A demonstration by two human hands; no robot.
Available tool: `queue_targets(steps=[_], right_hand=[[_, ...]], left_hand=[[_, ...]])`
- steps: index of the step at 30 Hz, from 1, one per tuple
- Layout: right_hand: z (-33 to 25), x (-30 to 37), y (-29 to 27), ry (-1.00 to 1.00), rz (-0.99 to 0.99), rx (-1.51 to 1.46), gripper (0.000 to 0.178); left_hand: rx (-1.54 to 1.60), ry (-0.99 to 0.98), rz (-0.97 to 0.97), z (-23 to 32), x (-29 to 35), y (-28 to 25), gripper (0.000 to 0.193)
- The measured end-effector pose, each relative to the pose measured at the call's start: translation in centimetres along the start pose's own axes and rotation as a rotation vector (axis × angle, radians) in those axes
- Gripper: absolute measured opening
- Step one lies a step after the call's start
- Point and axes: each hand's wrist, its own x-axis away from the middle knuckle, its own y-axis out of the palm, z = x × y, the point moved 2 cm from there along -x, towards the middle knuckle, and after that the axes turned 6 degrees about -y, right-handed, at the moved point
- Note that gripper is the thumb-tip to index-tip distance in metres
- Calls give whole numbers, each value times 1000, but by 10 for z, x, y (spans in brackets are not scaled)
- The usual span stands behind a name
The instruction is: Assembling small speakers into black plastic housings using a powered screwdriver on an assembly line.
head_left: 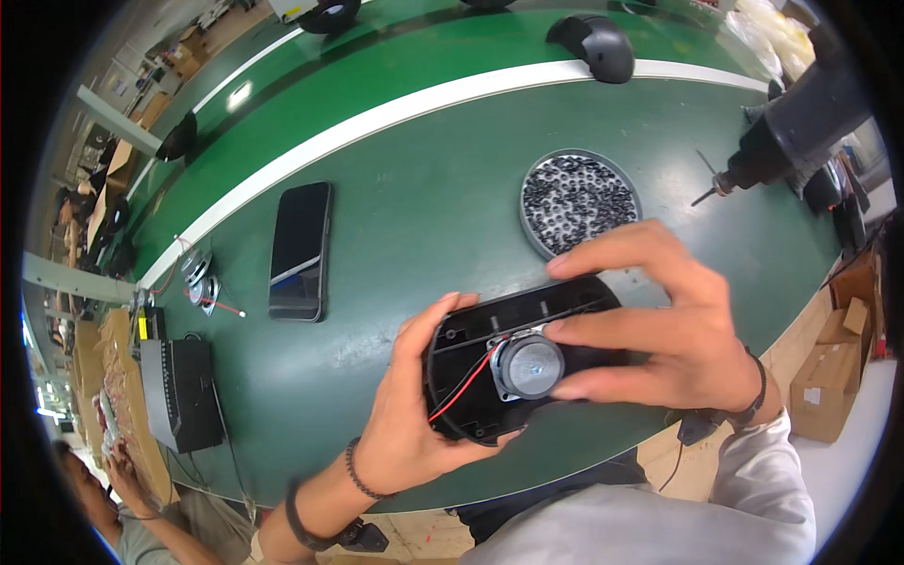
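A black plastic housing (459, 337), open side up, is tilted above the table's near part. My left hand (395, 424) grips its left end, thumb along the rim and fingers underneath. Inside the housing lies a small round speaker (533, 365) with a silvery frame. A red and a black wire (465, 384) run from it to the housing's lower left edge. My right hand (673, 334) has its thumb and a finger closed on the speaker's right side, with the index finger stretched over the housing's far rim. The speaker's underside is hidden.
A round dish (527, 226) of small black screws stands just beyond my right hand. An electric screwdriver (772, 141) hangs at the right. A phone (301, 250) and loose speakers (200, 282) lie left. A black curved cover (607, 47) sits far back. Another person (155, 527) works lower left.
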Motion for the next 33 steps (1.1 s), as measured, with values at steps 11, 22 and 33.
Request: queue_targets(steps=[11, 22, 33], right_hand=[[6, 33, -43, -212, 822, 101, 12], [-9, 1, -4, -42, 38, 108, 37], [-7, 1, 10, 42, -38, 147, 47]], left_hand=[[-89, 21, 2, 4, 0, 2, 121], [-128, -16, 20, 8, 1, 3, 121], [-156, 19, -10, 5, 3, 7, 124]])
